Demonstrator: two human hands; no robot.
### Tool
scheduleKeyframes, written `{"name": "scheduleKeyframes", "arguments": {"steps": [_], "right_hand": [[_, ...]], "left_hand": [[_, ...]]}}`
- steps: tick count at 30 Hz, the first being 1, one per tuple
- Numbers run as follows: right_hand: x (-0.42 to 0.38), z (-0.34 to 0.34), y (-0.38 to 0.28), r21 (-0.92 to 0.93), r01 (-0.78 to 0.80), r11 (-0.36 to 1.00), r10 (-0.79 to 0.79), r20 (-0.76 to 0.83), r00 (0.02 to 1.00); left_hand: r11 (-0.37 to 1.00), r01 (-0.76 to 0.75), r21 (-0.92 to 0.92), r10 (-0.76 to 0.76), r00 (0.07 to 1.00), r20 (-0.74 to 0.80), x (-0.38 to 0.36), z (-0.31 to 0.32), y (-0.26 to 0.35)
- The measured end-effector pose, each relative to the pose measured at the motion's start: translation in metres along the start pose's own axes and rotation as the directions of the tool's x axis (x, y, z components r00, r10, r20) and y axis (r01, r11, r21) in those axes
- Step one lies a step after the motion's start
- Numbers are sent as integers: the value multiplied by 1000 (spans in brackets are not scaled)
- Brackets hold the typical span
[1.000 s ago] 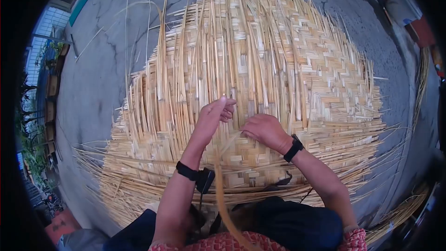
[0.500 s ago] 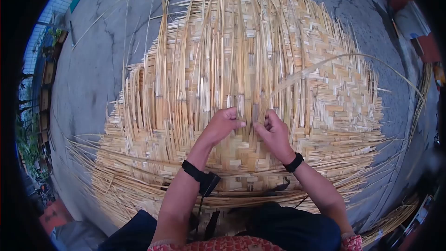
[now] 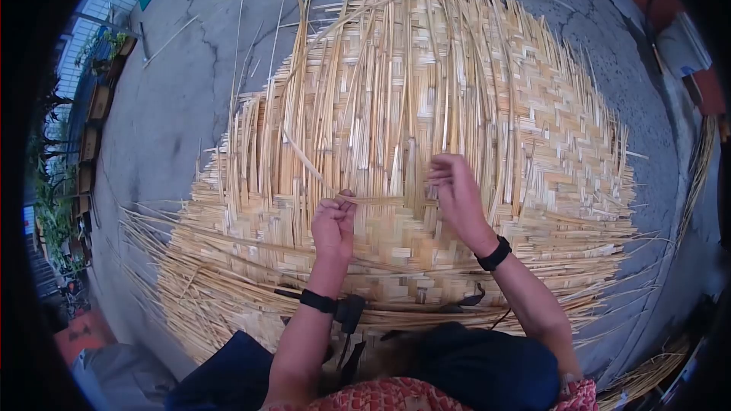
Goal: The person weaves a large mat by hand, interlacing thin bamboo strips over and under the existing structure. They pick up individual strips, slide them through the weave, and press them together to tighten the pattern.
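A large woven mat (image 3: 567,144) of split straw-coloured strips lies on the ground before me. My left hand (image 3: 333,226) is closed in a pinch on a thin flat reed strip (image 3: 373,200). The strip crosses the mat sideways, and its other part bends up and to the left from my fingers. My right hand (image 3: 460,196) is over the middle of the mat, to the right of the strip's end. Its fingers are apart and slightly blurred, with nothing seen in them. Long loose strips (image 3: 369,122) run lengthwise across the weave beyond my hands.
Cracked grey concrete (image 3: 164,106) surrounds the mat. Potted plants (image 3: 53,209) line the far left side. More strips (image 3: 700,171) lie at the right, near a red object (image 3: 704,91). A dark device (image 3: 350,312) hangs by my left wrist.
My left hand has moved left and down, now with the strip crosswise in its fingers. My right hand has risen slightly to the right and opened. The long strip that arched right now arches at the left.
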State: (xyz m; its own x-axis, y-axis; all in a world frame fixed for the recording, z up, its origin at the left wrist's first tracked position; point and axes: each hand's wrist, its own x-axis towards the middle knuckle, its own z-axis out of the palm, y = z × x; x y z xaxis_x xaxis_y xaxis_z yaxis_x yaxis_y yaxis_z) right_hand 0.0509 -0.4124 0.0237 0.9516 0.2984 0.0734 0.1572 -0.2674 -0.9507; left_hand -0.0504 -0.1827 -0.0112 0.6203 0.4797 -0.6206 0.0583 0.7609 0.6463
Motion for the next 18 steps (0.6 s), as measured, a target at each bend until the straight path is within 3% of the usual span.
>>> {"name": "scheduleKeyframes", "arguments": {"steps": [1,2,4,5,6,7,8,9,10,11,12,13,14,15,16,18], "right_hand": [[1,18,-14,-134,273,953,-244,200,949],[2,33,-19,-131,274,953,-246,195,949],[4,54,-20,-224,308,925,-93,653,752],[3,54,-17,-223,307,925,-93,651,753],[1,50,-12,-196,360,912,-192,571,798],[3,47,-10,-176,419,891,-293,483,825],[2,44,-10,-174,426,888,-298,487,821],[-7,40,-15,-166,202,965,-124,391,912],[-18,37,-17,-134,-37,990,75,296,952],[-29,40,-4,180,-295,938,250,235,939],[-35,42,-1,181,-307,934,260,241,935],[-39,44,1,442,-362,821,320,169,932],[-44,45,3,672,-361,647,395,110,912],[-51,45,10,659,-355,663,370,123,921],[-53,46,13,661,-360,658,379,122,917],[-52,51,16,698,-338,631,380,102,919]], "left_hand": [[998,49,-49,-40,984,176,3,-8,2],[998,47,-45,-38,983,179,8,-12,4],[914,-53,402,-184,829,527,9,13,27],[778,-279,563,-102,829,550,14,28,39],[777,-276,566,-104,830,547,27,33,43],[571,-369,733,-128,842,524,45,38,45],[324,-434,841,-141,856,497,61,42,45],[47,-644,763,-95,758,645,78,37,34],[52,-638,768,-96,762,640,86,34,24],[-49,-653,756,-33,757,652,92,30,11],[-154,-656,739,23,745,666,95,28,1],[-156,-650,744,12,752,659,84,37,4],[131,-490,862,-72,862,501,71,46,8],[384,-251,888,-201,916,346,60,57,16],[380,-245,892,-209,917,341,56,63,21],[283,-109,953,-413,883,223,53,68,33]]}}
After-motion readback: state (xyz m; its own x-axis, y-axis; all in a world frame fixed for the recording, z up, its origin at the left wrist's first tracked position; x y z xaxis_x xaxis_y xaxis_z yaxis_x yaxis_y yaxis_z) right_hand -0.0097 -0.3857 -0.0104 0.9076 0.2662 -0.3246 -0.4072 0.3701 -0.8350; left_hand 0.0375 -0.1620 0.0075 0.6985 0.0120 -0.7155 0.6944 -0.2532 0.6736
